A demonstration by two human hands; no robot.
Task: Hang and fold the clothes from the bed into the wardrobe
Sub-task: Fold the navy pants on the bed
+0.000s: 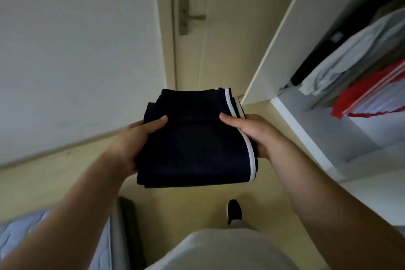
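Observation:
A folded dark navy garment [195, 138] with a white stripe along its right edge is held flat in front of me, above the floor. My left hand [135, 140] grips its left side, thumb on top and fingers underneath. My right hand [252, 133] grips the right side the same way, thumb lying over the cloth. The white wardrobe [306, 136] stands open to my right, with red, white and dark clothes [359, 68] hanging inside. A corner of the bed [22, 237] with a light blue cover shows at the lower left.
A closed cream door with a metal handle [188, 16] faces me. A white wall runs along the left. The wardrobe's open door panel [282, 35] sticks out beside the doorway. My foot in a dark shoe [234, 211] stands on the yellowish floor.

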